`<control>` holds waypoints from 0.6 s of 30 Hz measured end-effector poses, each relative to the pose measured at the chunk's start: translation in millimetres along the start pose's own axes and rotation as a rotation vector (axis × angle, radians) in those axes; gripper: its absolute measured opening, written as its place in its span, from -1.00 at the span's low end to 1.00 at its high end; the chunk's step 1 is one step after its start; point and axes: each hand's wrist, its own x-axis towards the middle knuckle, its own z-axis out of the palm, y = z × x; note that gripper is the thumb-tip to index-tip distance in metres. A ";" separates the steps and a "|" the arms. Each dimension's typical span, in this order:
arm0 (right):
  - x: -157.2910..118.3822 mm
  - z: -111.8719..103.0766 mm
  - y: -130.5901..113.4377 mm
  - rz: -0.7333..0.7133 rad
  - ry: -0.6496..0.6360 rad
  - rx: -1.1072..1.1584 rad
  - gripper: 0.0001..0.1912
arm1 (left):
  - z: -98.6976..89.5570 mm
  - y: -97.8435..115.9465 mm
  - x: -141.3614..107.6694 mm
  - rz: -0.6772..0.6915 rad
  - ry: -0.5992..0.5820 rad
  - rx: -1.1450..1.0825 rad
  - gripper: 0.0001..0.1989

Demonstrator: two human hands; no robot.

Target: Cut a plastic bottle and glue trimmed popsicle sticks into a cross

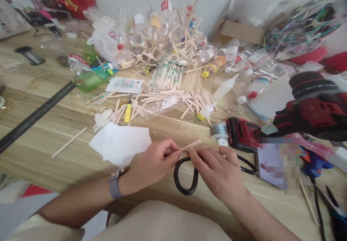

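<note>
Head view: the left hand [151, 165] pinches a wooden stick [193, 145] in closed fingers above the bench [78, 176]. The curled right hand [221, 170] grips apparent black-handled scissors [187, 191] near the stick; gripped away from their loops, they could slip and nick the left fingertips.

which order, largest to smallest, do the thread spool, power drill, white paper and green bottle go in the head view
1. Power drill, perhaps helped by nearness to the camera
2. White paper
3. Green bottle
4. Thread spool
</note>
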 end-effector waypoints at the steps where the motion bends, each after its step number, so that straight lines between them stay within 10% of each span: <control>1: 1.2 -1.1 1.1 -0.020 -0.008 -0.013 -0.73 | -1.0 0.1 0.2 0.002 -0.007 0.006 -0.77; 18: 3.2 -8.5 9.3 -0.157 -0.076 -0.078 -0.73 | -7.2 1.8 1.0 -0.032 -0.066 0.082 -0.69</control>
